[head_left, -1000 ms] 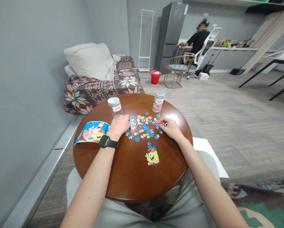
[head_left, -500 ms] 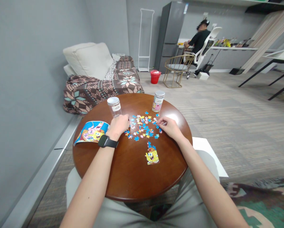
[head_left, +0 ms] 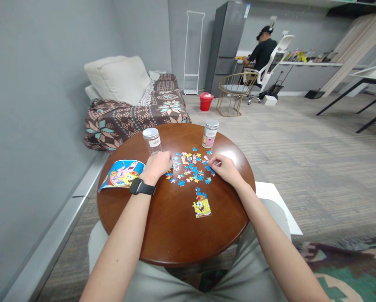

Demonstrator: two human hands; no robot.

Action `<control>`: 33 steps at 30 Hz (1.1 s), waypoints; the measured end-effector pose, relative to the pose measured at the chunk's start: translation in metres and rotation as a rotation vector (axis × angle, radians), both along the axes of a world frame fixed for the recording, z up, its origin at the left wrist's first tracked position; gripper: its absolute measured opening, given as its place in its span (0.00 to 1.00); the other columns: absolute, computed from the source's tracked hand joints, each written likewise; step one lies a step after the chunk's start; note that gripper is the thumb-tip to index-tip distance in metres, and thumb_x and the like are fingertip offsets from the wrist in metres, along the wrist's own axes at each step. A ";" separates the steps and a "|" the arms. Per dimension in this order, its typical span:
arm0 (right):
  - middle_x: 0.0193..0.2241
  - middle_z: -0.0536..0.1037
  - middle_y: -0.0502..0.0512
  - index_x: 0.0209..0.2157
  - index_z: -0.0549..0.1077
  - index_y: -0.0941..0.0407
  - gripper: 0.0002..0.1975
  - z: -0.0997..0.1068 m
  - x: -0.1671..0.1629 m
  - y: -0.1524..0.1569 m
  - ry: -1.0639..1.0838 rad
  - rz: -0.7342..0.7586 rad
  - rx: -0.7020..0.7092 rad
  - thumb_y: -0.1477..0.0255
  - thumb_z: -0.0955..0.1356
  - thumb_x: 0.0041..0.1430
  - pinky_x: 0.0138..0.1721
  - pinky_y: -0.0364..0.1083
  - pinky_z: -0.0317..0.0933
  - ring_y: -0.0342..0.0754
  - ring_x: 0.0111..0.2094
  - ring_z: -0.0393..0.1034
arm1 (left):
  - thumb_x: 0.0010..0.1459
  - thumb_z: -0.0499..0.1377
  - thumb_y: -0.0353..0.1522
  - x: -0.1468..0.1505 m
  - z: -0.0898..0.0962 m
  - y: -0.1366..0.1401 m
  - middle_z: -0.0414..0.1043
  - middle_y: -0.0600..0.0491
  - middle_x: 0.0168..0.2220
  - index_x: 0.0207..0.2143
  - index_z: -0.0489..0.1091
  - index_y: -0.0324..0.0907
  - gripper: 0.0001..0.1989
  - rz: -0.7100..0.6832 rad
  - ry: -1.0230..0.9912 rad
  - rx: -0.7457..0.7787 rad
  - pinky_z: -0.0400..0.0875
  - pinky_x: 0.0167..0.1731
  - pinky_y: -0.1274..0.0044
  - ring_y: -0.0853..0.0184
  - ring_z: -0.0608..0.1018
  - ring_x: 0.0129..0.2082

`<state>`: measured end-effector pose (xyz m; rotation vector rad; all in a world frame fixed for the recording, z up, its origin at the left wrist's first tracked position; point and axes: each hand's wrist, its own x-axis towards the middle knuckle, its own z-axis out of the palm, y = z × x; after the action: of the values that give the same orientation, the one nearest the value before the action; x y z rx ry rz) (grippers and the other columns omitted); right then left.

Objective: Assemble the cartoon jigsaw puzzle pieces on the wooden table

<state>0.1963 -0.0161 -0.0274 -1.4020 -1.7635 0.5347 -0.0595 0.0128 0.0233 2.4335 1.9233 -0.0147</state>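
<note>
Loose jigsaw puzzle pieces (head_left: 192, 170), blue, yellow and pink, lie spread in the middle of the round wooden table (head_left: 175, 235). At the left edge of the spread rests my left hand (head_left: 159, 164), fingers curled and closed; its fingertips are partly hidden. My right hand (head_left: 224, 167) is at the right edge, thumb and fingers pinched together beside the pieces. Whatever either hand grips is too small or hidden to make out. Nearer to me sits a joined section of puzzle (head_left: 202, 205) with a yellow cartoon face and a stepped blue top.
A curled picture sheet (head_left: 120, 174) lies left of my left wrist. Behind the pieces stand a clear jar (head_left: 152, 140) and a printed jar (head_left: 210, 134), both silver-lidded. Beyond are a draped sofa (head_left: 137, 113), a red bin (head_left: 206, 101) and a seated person (head_left: 263, 50).
Both hands stay in almost the same place at the edges of the loose pieces. The view shifts very slightly, and the seated person's head has moved a little left and lower.
</note>
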 end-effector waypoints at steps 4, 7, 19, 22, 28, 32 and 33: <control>0.26 0.77 0.51 0.27 0.73 0.57 0.04 0.001 -0.002 -0.002 -0.006 0.004 0.003 0.77 0.66 0.50 0.32 0.44 0.64 0.44 0.27 0.70 | 0.61 0.48 0.36 -0.001 0.002 0.001 0.77 0.44 0.42 0.44 0.70 0.42 0.15 -0.011 -0.060 0.005 0.71 0.41 0.71 0.57 0.78 0.44; 0.29 0.76 0.52 0.29 0.74 0.57 0.03 0.003 -0.004 -0.005 -0.030 0.109 0.034 0.75 0.67 0.51 0.34 0.44 0.65 0.44 0.29 0.70 | 0.61 0.48 0.38 0.001 0.002 0.001 0.77 0.45 0.41 0.44 0.70 0.43 0.15 -0.034 -0.080 -0.009 0.71 0.41 0.71 0.57 0.78 0.43; 0.35 0.73 0.55 0.37 0.78 0.55 0.09 0.012 -0.007 -0.016 -0.227 0.491 0.062 0.72 0.72 0.51 0.42 0.48 0.63 0.48 0.38 0.68 | 0.60 0.48 0.38 0.001 -0.001 0.001 0.77 0.45 0.40 0.44 0.71 0.43 0.16 -0.037 -0.076 -0.031 0.71 0.40 0.70 0.56 0.78 0.43; 0.36 0.72 0.55 0.37 0.79 0.55 0.09 0.013 -0.007 -0.016 -0.243 0.505 0.053 0.72 0.72 0.52 0.42 0.48 0.63 0.48 0.38 0.67 | 0.60 0.49 0.38 0.001 -0.001 0.001 0.77 0.44 0.40 0.44 0.70 0.42 0.16 -0.034 -0.070 -0.036 0.71 0.40 0.70 0.56 0.78 0.42; 0.35 0.72 0.55 0.33 0.78 0.55 0.04 0.013 -0.008 -0.016 -0.233 0.500 0.029 0.72 0.72 0.53 0.44 0.48 0.62 0.48 0.38 0.67 | 0.60 0.49 0.38 0.003 -0.001 0.001 0.77 0.45 0.41 0.44 0.70 0.42 0.16 -0.028 -0.059 -0.043 0.70 0.41 0.72 0.58 0.78 0.42; 0.35 0.73 0.55 0.32 0.77 0.56 0.03 0.015 -0.009 -0.017 -0.237 0.503 0.018 0.74 0.72 0.52 0.43 0.49 0.63 0.48 0.38 0.67 | 0.60 0.49 0.38 0.003 0.000 0.001 0.77 0.44 0.41 0.44 0.71 0.43 0.15 -0.020 -0.063 -0.046 0.71 0.40 0.71 0.57 0.78 0.42; 0.35 0.73 0.55 0.32 0.76 0.56 0.03 0.016 -0.010 -0.018 -0.243 0.504 0.017 0.74 0.71 0.52 0.43 0.49 0.63 0.48 0.38 0.67 | 0.60 0.49 0.38 0.003 0.000 0.001 0.77 0.44 0.41 0.44 0.71 0.43 0.15 -0.020 -0.063 -0.045 0.71 0.40 0.71 0.57 0.78 0.42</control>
<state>0.1867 -0.0337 -0.0115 -1.0364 -2.3320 0.6268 -0.0565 0.0137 0.0235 2.3947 1.8525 0.0187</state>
